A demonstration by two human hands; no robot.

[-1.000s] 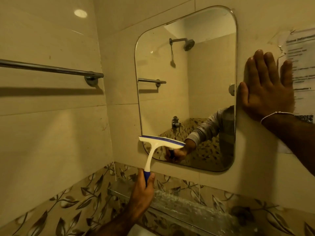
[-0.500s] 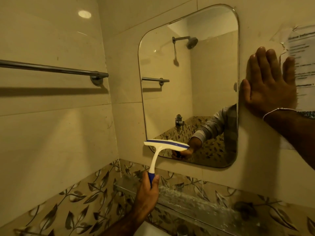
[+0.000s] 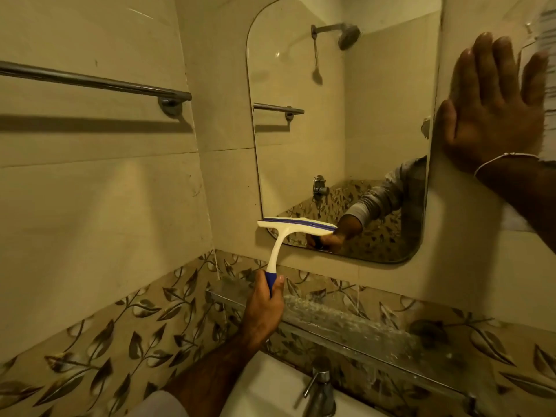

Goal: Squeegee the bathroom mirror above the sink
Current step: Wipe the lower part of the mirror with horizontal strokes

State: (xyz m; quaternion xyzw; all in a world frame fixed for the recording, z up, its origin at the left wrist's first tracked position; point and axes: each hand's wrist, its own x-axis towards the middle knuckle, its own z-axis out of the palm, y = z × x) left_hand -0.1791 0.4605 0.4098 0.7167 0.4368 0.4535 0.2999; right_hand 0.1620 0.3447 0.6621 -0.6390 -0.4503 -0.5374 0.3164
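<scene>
from the head camera, the mirror [image 3: 331,130] hangs on the tiled wall [image 3: 99,206] above the sink [image 3: 270,386], its corners rounded and its top edge cut off by the frame. the left hand [image 3: 263,311] is wrapped round the blue grip at the foot of the squeegee [image 3: 296,225], thumb up along the handle. the white handle curves upward and to the right from the fist. the squeegee's blade bar, white with a blue strip, lies level across the lower left part of the mirror, near the bottom edge, its left end reaching just past the mirror's left side. whether the rubber edge actually touches the glass cannot be told.

the right hand [image 3: 496,106] is flat against the wall just beside the mirror's right edge, fingers straight, close together and pointing up, thumb out toward the glass. a thin bracelet [image 3: 505,159] circles that wrist. a printed sheet [image 3: 549,70] sits on the wall at the fingertips, too blurred to read.

in the mirror show a shower head, a wall valve, a grey sleeve and the hand with the squeegee. a towel bar [image 3: 90,81] runs along the left wall. under the mirror lies a glass shelf [image 3: 346,323] against leaf-patterned tiles [image 3: 105,341], and below it a chrome tap [image 3: 319,389] stands at the sink.
</scene>
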